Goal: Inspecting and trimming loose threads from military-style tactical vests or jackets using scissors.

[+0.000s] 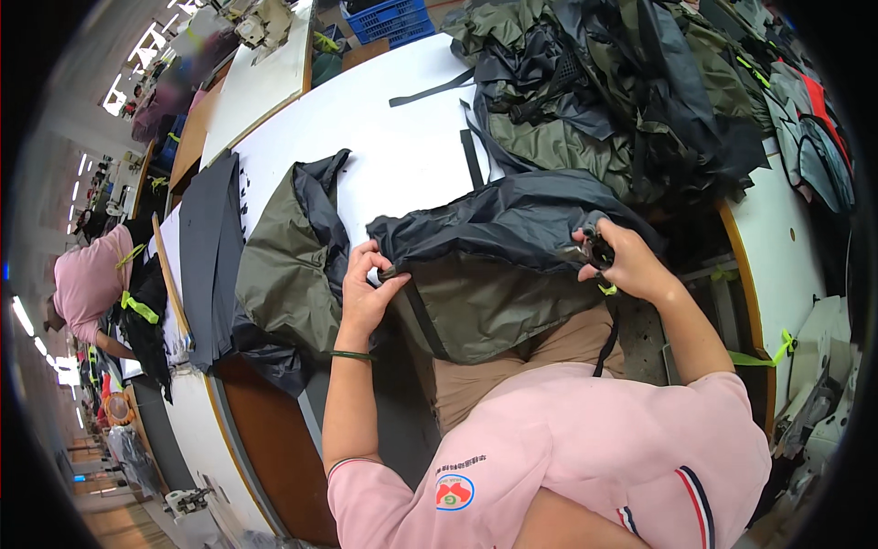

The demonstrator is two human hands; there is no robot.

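Observation:
A black and olive-green fabric piece point(494, 306), thin like a bag shell, drapes over the table's near edge onto my lap. My left hand point(364, 291) pinches its left corner between thumb and fingers, close to a black strap point(426, 320) that runs down the olive side. Something small and white shows at the left fingers. At the right end of the piece, my right hand point(631, 261) is curled around a small dark tool with a metallic part, which looks like thread snips point(599, 249). Its blades are hard to make out.
Another olive and black piece point(293, 265) lies to the left, beside dark flat panels point(208, 261). A large heap of similar fabric point(622, 91) covers the far right of the white table point(393, 146). A blue crate point(391, 20) stands beyond. A person in pink point(91, 274) is at far left.

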